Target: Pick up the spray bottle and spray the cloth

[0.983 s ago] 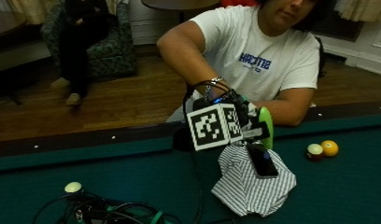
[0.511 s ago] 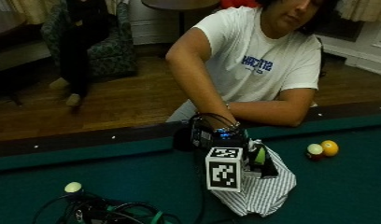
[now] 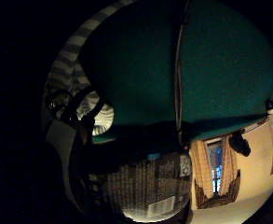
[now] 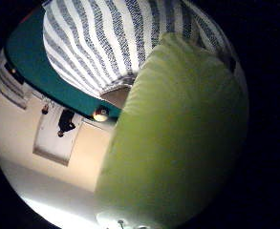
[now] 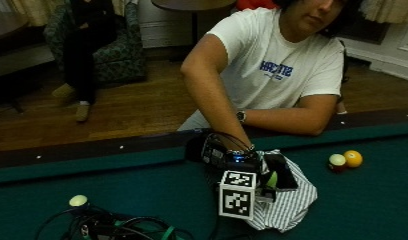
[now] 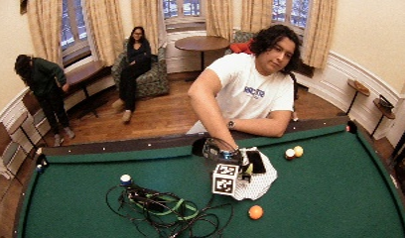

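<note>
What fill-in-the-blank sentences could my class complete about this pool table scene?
1. The cloth has a ____ pattern.
2. The spray bottle close to the gloved right hand is ____ in colour.
3. The pool table has ____ felt.
4. The lone ball near the cables is ____.

Missing words: striped; green; green; orange

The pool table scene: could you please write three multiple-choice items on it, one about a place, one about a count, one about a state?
1. Where does the striped cloth lie?
A. on the green felt
B. on the wooden floor
C. on the armchair

2. How many balls lie together near the person's bare forearm?
A. two
B. five
C. none

3. What is the gloved right hand doing?
A. resting flat on the felt
B. holding the green spray bottle over the cloth
C. gripping a ball

Key: 1 A, felt surrounds the cloth; 2 A, the white-and-red ball and yellow ball; 3 B, green fills the thumb-side palm view.
</note>
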Demonstrator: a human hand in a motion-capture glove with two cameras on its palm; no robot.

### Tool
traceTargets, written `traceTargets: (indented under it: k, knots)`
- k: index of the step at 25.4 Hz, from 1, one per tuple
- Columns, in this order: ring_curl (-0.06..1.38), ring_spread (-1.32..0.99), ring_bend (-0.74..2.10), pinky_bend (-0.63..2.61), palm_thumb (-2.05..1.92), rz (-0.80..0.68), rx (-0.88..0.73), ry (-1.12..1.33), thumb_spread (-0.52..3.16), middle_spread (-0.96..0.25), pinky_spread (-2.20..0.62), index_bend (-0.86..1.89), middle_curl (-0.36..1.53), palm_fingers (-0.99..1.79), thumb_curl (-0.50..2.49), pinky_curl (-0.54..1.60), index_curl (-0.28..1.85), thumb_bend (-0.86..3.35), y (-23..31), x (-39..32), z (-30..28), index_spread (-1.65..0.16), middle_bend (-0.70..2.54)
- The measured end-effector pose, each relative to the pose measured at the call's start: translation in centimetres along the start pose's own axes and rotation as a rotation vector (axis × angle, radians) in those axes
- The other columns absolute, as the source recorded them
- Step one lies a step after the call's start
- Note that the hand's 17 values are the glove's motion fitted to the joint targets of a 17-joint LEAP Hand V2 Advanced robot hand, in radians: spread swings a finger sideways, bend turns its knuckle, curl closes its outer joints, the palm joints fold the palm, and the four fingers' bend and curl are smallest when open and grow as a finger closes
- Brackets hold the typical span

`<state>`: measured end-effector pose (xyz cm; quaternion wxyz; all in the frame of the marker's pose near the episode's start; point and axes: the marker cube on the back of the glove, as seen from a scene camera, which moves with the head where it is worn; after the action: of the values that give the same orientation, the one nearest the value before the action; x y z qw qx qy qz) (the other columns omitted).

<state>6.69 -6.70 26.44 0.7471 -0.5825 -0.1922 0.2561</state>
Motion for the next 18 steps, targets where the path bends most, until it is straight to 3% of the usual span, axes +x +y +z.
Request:
traceTargets:
  k: [7,18]
  knots:
    - [0.50,-0.20,0.77,0.48,0.96,-0.138,0.091,-0.057,0.44,-0.15,-0.27,0.33,0.57,1.37,0.81,0.43,0.62,-0.03,4.2,-2.0,-3.2,-0.26,0.76]
    - [0.50,-0.20,0.78,0.48,0.96,-0.691,0.424,-0.192,0.46,-0.15,-0.27,0.32,0.57,1.37,0.83,0.43,0.63,-0.02,17.7,-9.4,-9.0,-0.26,0.76]
